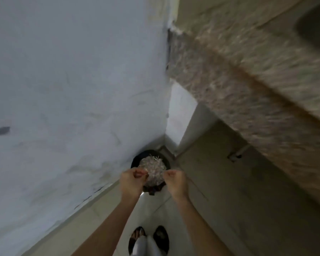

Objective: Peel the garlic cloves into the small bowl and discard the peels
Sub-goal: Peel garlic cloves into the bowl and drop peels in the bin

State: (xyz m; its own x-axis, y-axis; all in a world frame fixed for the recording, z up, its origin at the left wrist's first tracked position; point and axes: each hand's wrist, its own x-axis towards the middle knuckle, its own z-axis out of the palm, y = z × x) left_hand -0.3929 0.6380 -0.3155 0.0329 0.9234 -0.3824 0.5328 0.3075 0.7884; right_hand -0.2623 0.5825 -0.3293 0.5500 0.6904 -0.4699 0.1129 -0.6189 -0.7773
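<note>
Flanking pale papery garlic peels (152, 168) heaped in a round black bin (137, 158), left hand (132, 181) and right hand (176, 180) hover above. Fingers curl inward; whether they pinch anything is too blurred to tell.

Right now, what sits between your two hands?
In the head view, a pale crinkly round mass, perhaps peels, shows between the left hand and the right hand, over a dark bin.
</note>
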